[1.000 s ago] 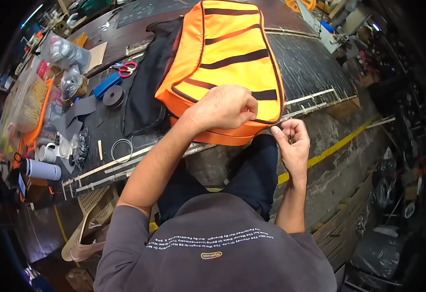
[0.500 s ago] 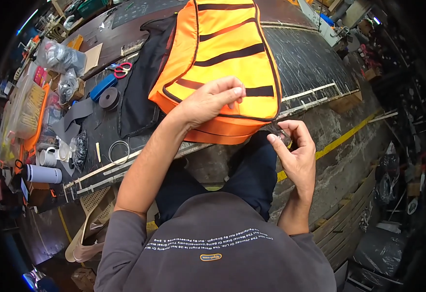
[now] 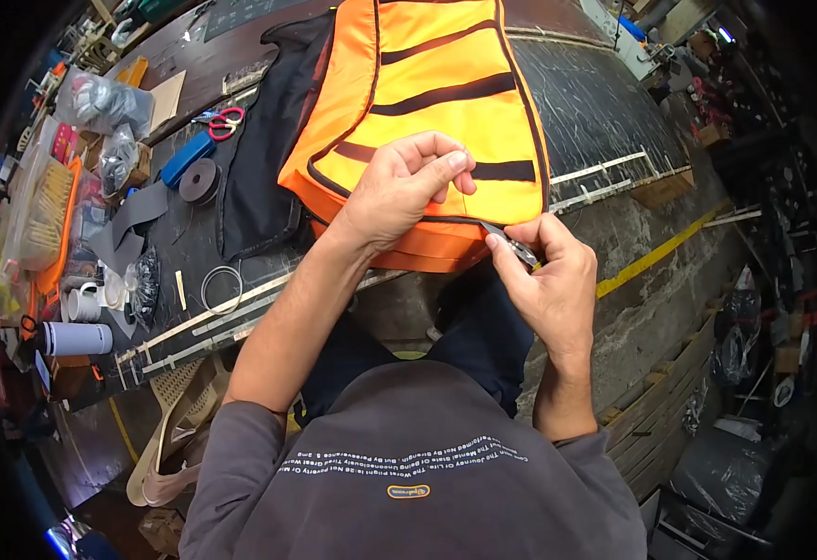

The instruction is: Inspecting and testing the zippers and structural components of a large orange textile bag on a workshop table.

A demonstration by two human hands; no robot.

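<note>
An orange and yellow fabric bag (image 3: pixel 446 131) with dark cross straps and dark piping lies over the table's near edge. Above its lower panel, my left hand (image 3: pixel 413 177) is closed in a pinch; a faint thin thread (image 3: pixel 465 207) appears to run down from the fingertips. My right hand (image 3: pixel 549 280) grips a small pointed metal cutting tool (image 3: pixel 522 251), mostly hidden by the fingers. Its tip is beside the bag's lower piped edge, near the right corner. Black fabric (image 3: pixel 264 177) spreads from beneath the bag's left side.
On the dark table (image 3: pixel 577 121) left of the bag are red-handled scissors (image 3: pixel 226 122), a blue case (image 3: pixel 187 159), a black tape roll (image 3: pixel 200 181) and a wire ring (image 3: pixel 222 289). Farther left stand a white mug (image 3: pixel 83 303), a lavender tumbler (image 3: pixel 77 338) and plastic boxes (image 3: pixel 40 215).
My right hand has moved up and left to the bag's lower right edge, bringing the pointed tool into view. The left hand stays pinched in nearly the same place.
</note>
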